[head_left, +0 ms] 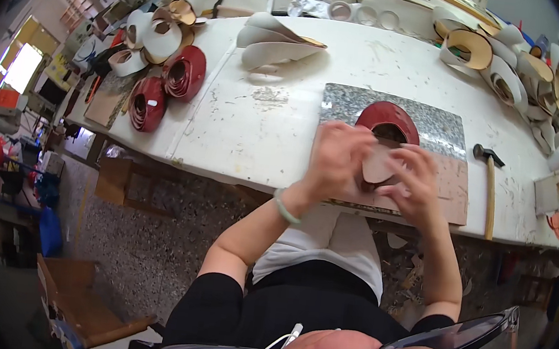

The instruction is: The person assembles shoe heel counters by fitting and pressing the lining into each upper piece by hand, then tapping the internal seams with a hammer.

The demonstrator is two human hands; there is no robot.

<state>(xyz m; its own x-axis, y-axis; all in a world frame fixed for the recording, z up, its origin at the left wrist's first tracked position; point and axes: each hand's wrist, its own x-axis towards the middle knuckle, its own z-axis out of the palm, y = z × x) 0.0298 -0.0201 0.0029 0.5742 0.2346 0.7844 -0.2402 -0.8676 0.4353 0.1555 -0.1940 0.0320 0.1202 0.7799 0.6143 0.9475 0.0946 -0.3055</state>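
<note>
A dark red shoe upper point(389, 116) lies on a speckled stone slab point(441, 127), its rounded toe facing away from me. At its near end is a pale, rounded lining or insole piece point(378, 166), partly covered by my fingers. My left hand point(341, 155) grips the left side of the upper, its fingertips blurred by motion. On the other side my right hand point(416, 181) has its fingers and thumb curved around the near end. How the pale piece sits against the upper is partly hidden.
A hammer point(489, 190) lies right of the slab. Stacked red uppers point(184, 72) sit at the left, pale cut pieces point(276, 43) at the far middle. More curved pale pieces point(470, 49) crowd the far right. The white table's point(250, 130) near edge runs before me.
</note>
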